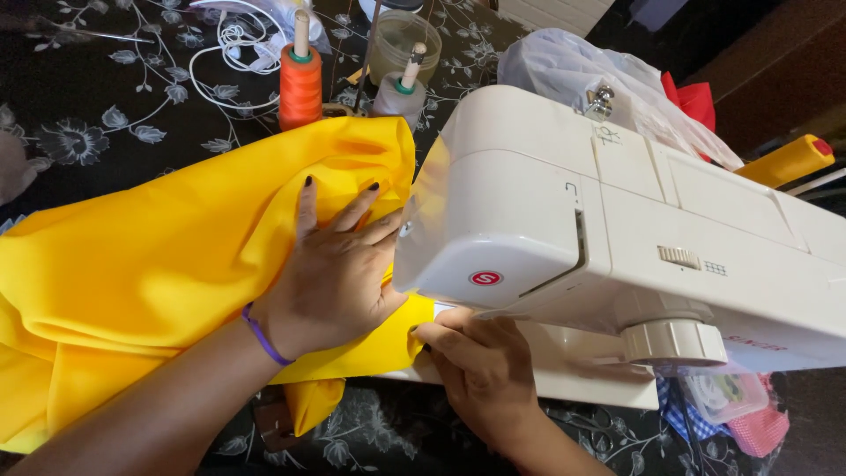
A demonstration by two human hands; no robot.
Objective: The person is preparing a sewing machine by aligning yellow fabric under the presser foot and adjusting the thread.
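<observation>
While a large sheet of bright yellow fabric fills the left half of the frame, a cream plastic sewing machine spans the right. At centre, the left hand lies flat on the fabric, fingers spread. Lower centre, the right hand pinches the fabric's edge beneath the machine head. An orange thread spool and a grey thread spool stand at upper centre.

Purple wristband, dark-painted nails, bare forearms
</observation>
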